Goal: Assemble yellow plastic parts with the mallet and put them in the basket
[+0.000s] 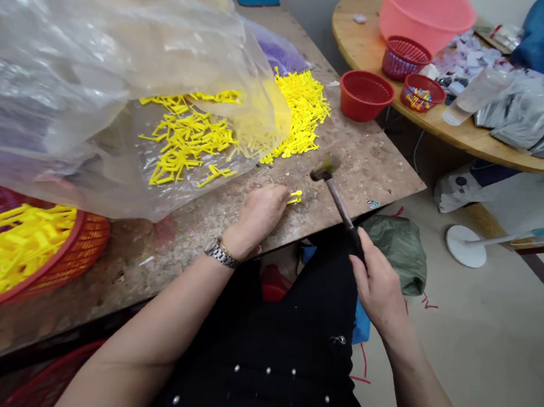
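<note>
My left hand (262, 214), with a watch at its wrist, is closed on a small yellow plastic piece (295, 197) at the tabletop. The piece's rounded ends stick out to the right of my fingers. My right hand (377, 273) grips the dark handle of a hammer (338, 197), whose head is raised a little to the right of the yellow piece. Beyond my left hand lies a heap of similar yellow pieces (301, 113). More loose yellow pieces (186, 139) rest on a clear plastic bag (102, 62).
A red basket (95, 243) with long yellow pieces stands at the left. The worn table (382, 170) ends at a corner on the right, with a red bowl (365, 97) near it. Behind, a round wooden table (354, 40) carries a pink basin (428, 16) and small baskets.
</note>
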Tool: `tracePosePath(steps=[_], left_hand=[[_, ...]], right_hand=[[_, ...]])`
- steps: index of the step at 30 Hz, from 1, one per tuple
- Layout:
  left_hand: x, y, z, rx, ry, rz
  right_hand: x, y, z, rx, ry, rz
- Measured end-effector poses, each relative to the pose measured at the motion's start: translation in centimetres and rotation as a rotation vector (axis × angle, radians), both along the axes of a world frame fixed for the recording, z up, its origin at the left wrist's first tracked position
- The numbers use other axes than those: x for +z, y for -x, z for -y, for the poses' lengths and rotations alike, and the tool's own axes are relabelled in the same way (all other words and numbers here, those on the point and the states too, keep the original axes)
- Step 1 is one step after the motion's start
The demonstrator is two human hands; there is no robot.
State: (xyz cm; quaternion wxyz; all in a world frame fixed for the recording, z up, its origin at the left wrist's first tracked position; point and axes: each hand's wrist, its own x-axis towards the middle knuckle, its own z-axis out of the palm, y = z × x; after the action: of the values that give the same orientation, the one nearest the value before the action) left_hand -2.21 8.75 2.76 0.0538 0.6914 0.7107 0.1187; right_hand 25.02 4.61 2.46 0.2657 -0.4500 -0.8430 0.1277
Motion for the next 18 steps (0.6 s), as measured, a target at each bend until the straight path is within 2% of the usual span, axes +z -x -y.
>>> tracePosePath(steps=[3,8,13,18], left_hand=[[-0.3,0.1,0.0,-0.002,-0.02,0.008],[-0.4,0.0,0.0,0.005,-0.023,0.008],[-0.5,0.0,0.2,-0.008,-0.032,-0.009],[-0.4,-0.2,0.1,0.013,-0.001,-0.021]], right_hand=[[-0.1,0.1,0.5,-0.005,-0.097,-0.071],[-0.9,0.4,0.5,0.029,0.084,0.052],[-1.1,0.6,0.5,-0.013,0.021,-0.027],[-1.3,0.6,0.3,0.027,0.18,0.017]])
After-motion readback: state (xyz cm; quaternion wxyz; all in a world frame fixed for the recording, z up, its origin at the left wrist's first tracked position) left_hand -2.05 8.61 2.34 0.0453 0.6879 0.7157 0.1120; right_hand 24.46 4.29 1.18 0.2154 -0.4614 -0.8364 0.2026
